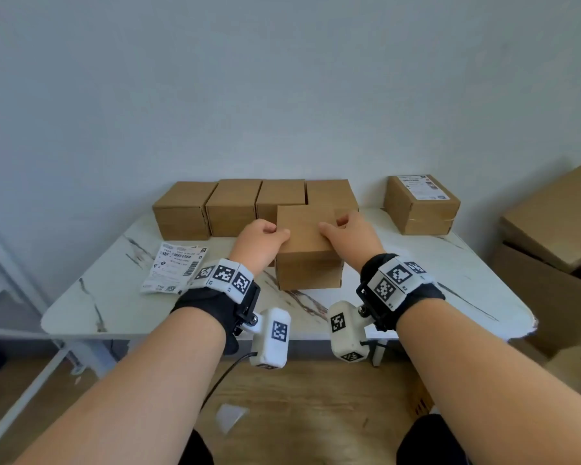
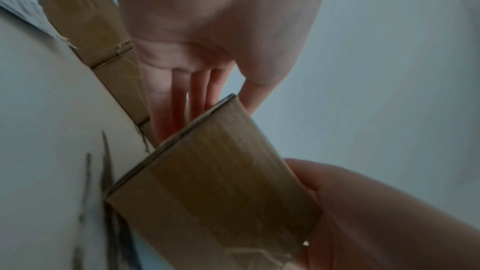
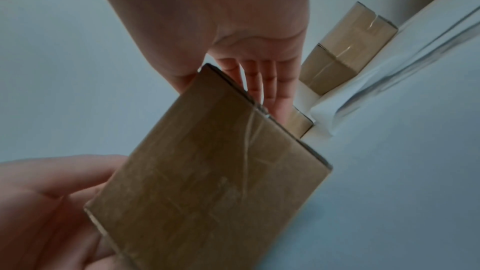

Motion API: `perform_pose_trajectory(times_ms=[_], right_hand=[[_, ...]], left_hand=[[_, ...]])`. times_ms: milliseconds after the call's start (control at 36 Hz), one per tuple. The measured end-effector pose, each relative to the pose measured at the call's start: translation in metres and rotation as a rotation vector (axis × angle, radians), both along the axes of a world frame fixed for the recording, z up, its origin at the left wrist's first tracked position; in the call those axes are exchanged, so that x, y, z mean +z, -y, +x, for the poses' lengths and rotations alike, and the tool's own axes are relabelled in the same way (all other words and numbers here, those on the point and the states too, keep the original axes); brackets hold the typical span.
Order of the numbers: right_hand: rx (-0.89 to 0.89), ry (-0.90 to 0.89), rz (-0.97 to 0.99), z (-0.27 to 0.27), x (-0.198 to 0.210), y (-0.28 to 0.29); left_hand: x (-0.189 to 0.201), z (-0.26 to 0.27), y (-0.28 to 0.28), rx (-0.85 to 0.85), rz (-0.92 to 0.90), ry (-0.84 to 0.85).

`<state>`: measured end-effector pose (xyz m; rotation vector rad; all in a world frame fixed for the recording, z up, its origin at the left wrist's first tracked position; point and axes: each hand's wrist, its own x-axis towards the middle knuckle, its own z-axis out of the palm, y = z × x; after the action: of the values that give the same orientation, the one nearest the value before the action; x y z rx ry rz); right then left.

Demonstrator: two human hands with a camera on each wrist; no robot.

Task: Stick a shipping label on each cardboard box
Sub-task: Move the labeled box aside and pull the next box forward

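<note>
A plain brown cardboard box point(image 1: 307, 250) sits at the middle of the white marble table point(image 1: 114, 297), with no label on its top. My left hand point(image 1: 264, 234) grips its left side and my right hand point(image 1: 344, 229) grips its right side, thumbs on top. In the left wrist view the fingers point(image 2: 182, 100) reach down the box point(image 2: 221, 192). The right wrist view shows the same box point(image 3: 207, 171) with the fingers point(image 3: 262, 81) behind it. I cannot tell whether it rests on the table or hangs just above it. A stack of shipping labels point(image 1: 175, 268) lies at the left.
Several unlabelled boxes point(image 1: 235, 206) stand in a row against the wall. One box with a label on top point(image 1: 421, 204) stands at the back right. Large cardboard cartons point(image 1: 550, 229) are piled right of the table. A paper scrap point(image 1: 228, 416) lies on the floor.
</note>
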<state>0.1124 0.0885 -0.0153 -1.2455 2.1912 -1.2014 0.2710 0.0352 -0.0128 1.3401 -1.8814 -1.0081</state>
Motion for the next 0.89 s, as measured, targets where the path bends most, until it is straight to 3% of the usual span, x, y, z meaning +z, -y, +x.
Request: perform_pose_trajectory(times_ms=[194,333,556,722,889], right_hand=[[0.004,-0.049,0.073,0.003,-0.008,0.006],[-0.013,-0.124,-0.049,0.018,0.007,0.015],[0.248,-0.107,-0.100,0.088,0.023,0.037],[0.339,-0.122,0.063,0.136,0.008,0.057],[0.406,-0.110,0.296,0.165,-0.014,0.078]], left_hand=[[-0.008,0.009,0.006,-0.075,0.019,0.041],[-0.001,0.028,0.017,-0.019,-0.007,0.027],[-0.001,0.097,0.044,0.178,-0.079,0.284],[-0.016,0.142,0.050,0.280,-0.021,0.379],[-0.034,0.161,0.049,0.204,0.016,0.479]])
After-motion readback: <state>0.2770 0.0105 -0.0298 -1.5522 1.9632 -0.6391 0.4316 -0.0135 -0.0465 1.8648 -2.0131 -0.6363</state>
